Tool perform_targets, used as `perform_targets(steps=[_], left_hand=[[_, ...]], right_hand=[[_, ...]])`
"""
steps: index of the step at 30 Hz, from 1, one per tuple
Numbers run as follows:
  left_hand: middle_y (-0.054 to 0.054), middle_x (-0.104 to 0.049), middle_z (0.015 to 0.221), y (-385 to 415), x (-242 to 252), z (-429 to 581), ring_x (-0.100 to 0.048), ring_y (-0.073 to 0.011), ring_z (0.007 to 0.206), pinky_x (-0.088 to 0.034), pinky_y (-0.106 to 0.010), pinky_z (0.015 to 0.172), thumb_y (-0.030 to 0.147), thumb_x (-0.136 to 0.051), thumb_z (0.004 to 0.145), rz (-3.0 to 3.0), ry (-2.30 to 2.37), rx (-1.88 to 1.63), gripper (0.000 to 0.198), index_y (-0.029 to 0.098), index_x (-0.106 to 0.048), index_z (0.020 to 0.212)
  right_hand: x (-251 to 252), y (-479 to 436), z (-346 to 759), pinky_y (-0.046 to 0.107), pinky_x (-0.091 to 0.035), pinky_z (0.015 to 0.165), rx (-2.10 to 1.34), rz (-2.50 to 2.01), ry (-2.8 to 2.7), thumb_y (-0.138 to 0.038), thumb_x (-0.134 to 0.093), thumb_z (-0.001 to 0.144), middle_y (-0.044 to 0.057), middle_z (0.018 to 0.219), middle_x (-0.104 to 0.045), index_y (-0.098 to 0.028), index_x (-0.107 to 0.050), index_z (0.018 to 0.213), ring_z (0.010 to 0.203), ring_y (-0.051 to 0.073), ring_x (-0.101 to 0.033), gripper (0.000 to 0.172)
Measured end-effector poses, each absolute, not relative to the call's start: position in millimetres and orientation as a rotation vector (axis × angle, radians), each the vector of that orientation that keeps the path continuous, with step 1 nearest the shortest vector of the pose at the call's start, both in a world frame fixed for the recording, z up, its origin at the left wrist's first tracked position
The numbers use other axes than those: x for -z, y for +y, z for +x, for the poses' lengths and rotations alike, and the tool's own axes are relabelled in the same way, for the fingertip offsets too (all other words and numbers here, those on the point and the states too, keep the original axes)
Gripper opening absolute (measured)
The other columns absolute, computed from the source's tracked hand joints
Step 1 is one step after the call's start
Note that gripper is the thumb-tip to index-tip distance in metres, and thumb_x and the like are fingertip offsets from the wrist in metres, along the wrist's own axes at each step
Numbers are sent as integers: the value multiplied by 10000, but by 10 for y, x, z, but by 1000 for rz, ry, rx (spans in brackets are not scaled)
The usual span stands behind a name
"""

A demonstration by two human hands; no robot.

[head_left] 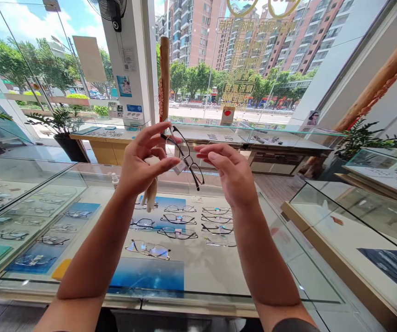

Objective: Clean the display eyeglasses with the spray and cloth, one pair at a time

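My left hand (141, 161) grips a pair of dark-framed eyeglasses (189, 159) by one side, between thumb and fingertips, above the glass counter. The frame is tilted, with a temple pointing down to the right. A small whitish tag (180, 167) shows by the frame. Bunched in the same palm is a cream cloth (151, 191), its end hanging below the hand. My right hand (231, 173) is just right of the eyeglasses, fingers loosely bent toward them, and I see nothing held in it. Whether its fingertips touch the frame is unclear.
Beneath my hands, the glass display case (215, 276) holds rows of eyeglasses (178, 219) on white and blue panels. Another glass case (354, 230) stands to the right. Further counters (212, 133) line the window, with potted plants (60, 124) nearby.
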State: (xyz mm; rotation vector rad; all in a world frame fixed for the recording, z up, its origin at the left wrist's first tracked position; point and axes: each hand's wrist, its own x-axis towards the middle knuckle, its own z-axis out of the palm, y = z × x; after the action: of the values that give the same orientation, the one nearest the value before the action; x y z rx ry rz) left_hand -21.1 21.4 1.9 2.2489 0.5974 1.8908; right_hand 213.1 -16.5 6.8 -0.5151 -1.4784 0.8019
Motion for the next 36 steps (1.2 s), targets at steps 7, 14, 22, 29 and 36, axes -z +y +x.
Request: perform_targets(steps=[7, 14, 22, 29, 36], left_hand=[[-95, -849, 1172, 151, -58, -208, -645, -112, 581, -562, -253, 514, 665, -901, 857, 2283, 516, -1767, 780, 361, -660, 1533], [-100, -828, 1292, 136, -64, -190, -732, -152, 728, -532, -245, 508, 624, -922, 854, 2206, 552, -1749, 767, 389, -657, 1534], [14, -712, 720, -160, -94, -5, -598, -85, 541, -468, -195, 442, 448, -831, 989, 2058, 818, -2108, 220, 232, -803, 956], [7, -729, 653, -435, -141, 97, -601, -104, 514, -473, -231, 415, 540, -851, 957, 2135, 860, -1689, 329, 213, -858, 925], [23, -745, 781, -438, -99, 65, -758, -156, 739, -548, -242, 503, 608, -800, 985, 2076, 1041, -1671, 358, 251, -824, 970]], right_hand=[[-52, -122, 2141, 392, -650, 998, -1052, -475, -1572, -385, -870, 896, 3, 983, -851, -273, -843, 902, 939, 169, -776, 115], [-32, -102, 2098, 395, -681, 891, -1088, -477, -1515, -398, -897, 866, 9, 889, -856, -260, -861, 890, 830, 172, -791, 144], [33, -140, 2013, 393, -656, 881, -474, -610, -1403, -348, -823, 949, 14, 935, -856, -250, -851, 948, 873, 184, -789, 102], [60, -400, 1823, 471, -636, 1071, -81, -610, -1532, -267, -734, 1022, 27, 1074, -856, -298, -825, 973, 1093, 256, -792, 108], [-42, -585, 1811, 506, -626, 1133, -460, -676, -1561, -274, -855, 927, 43, 1174, -821, -327, -825, 1016, 1323, 339, -722, 108]])
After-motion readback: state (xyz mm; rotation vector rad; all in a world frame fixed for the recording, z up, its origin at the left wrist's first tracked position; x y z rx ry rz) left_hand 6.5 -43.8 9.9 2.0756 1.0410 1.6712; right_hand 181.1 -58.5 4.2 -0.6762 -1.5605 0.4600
